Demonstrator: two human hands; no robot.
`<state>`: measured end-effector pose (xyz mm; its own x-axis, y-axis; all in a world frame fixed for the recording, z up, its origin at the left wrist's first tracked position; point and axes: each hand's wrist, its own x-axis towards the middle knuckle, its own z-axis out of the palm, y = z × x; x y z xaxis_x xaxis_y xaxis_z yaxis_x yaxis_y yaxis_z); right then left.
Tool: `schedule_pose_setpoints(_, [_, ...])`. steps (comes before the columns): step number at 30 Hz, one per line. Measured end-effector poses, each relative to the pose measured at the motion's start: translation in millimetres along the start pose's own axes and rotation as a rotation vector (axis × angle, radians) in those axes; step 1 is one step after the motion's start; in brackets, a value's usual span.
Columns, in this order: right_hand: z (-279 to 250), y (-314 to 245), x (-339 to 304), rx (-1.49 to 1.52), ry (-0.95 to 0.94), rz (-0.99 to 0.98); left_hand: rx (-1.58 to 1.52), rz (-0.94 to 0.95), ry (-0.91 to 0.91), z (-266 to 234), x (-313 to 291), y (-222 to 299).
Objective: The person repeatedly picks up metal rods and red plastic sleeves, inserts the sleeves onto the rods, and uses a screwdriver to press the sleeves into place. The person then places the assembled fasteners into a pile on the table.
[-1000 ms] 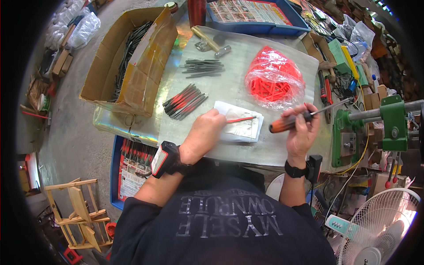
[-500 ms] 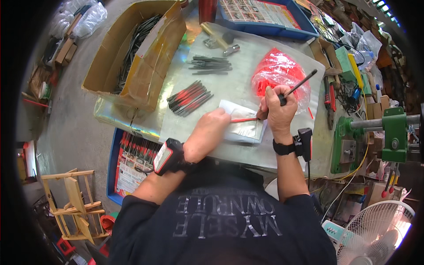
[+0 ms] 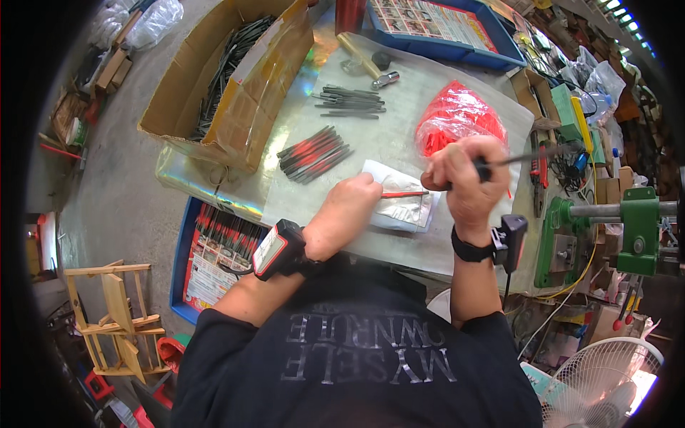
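My left hand (image 3: 346,214) pinches one end of a slim dark rod with a red sleeve (image 3: 404,194). That rod lies across a silvery packet on a white pad (image 3: 389,171). To its right, my right hand (image 3: 474,187) is closed round a black-handled tool with a long dark shaft (image 3: 528,156), blurred and pointing right. The right fingertips are close to the rod's free end; contact is unclear. Beyond the hands lie a bundle of red-sleeved rods (image 3: 314,154), several plain dark rods (image 3: 349,101) and a clear bag of red pieces (image 3: 460,107).
An open carton (image 3: 246,107) of dark rods stands at the far left. A brass-and-steel hammer (image 3: 367,63) lies behind. Blue trays sit at the back (image 3: 457,48) and left (image 3: 178,271). A green clamp-like machine (image 3: 635,228) and white fan (image 3: 603,381) are on the right.
My right hand has moved slightly right and away from the sleeved rod, and its tool has swung to a flatter angle. My left hand keeps its pinch. The whole view has shifted a little.
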<state>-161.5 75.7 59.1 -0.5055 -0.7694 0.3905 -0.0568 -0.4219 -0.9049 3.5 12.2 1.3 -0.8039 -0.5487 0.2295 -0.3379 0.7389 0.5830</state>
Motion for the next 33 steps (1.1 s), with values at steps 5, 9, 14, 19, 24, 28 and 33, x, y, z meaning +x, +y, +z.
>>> schedule_pose_setpoints(5, [15.9, 16.8, -5.2, -0.408, -0.094, 0.089, -0.009, 0.012, 0.002, 1.1, -1.0, 0.8])
schedule_pose_setpoints(9, [15.4, 15.5, -3.6, -0.013, -0.040, 0.242, -0.020, 0.006, 0.028, 0.9, 0.1, 0.8])
schedule_pose_setpoints(14, [8.9, -4.5, -5.2, 0.161, -0.076, -0.115, -0.015, 0.009, 0.035, 2.5, -0.5, 0.7])
schedule_pose_setpoints(19, [15.8, 27.5, -7.6, -0.081, -0.060, 0.209, -0.059, 0.025, 0.029, 1.5, 0.1, -0.6])
schedule_pose_setpoints(24, [5.4, 41.5, -16.1, -0.088, -0.104, 0.166, -0.154, 0.027, 0.122, 0.7, -3.9, -1.2])
schedule_pose_setpoints(28, [16.2, 23.4, -7.6, -0.144, -0.109, 0.151, -0.131, 0.032, 0.099, 1.8, -3.8, -3.8])
schedule_pose_setpoints(33, [22.6, -9.7, -5.4, 0.170, -0.181, -0.068, -0.112, 0.015, 0.066, 5.0, -4.9, -7.6])
